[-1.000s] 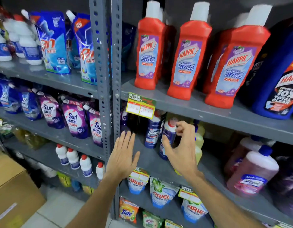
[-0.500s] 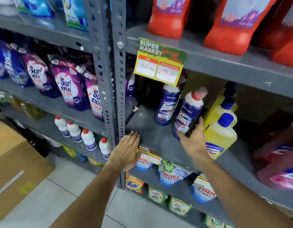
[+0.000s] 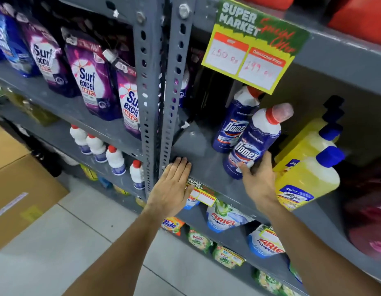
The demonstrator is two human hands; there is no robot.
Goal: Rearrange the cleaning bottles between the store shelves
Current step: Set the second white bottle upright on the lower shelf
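A blue Domex bottle (image 3: pixel 256 142) with a red-and-white cap leans tilted on the grey middle shelf (image 3: pixel 208 167). My right hand (image 3: pixel 260 180) grips its lower part, thumb across the label. A second Domex bottle (image 3: pixel 234 124) stands upright just behind and to the left. Yellow bottles with blue caps (image 3: pixel 307 174) stand right of my right hand, touching it. My left hand (image 3: pixel 174 186) lies flat, fingers together, on the shelf's front edge beside the grey upright post (image 3: pixel 174 92), holding nothing.
Purple Surf Excel pouches (image 3: pixel 89 77) fill the left bay, small white bottles with red caps (image 3: pixel 114 159) below them. Ariel pouches (image 3: pixel 223 216) sit under the middle shelf. A yellow price card (image 3: pixel 249 54) hangs above. A cardboard box (image 3: pixel 18 189) stands on the floor at left.
The view has dropped and closed in on the middle shelf. My right hand went from the bottle's cap to gripping its lower body. My left hand settled onto the shelf edge.
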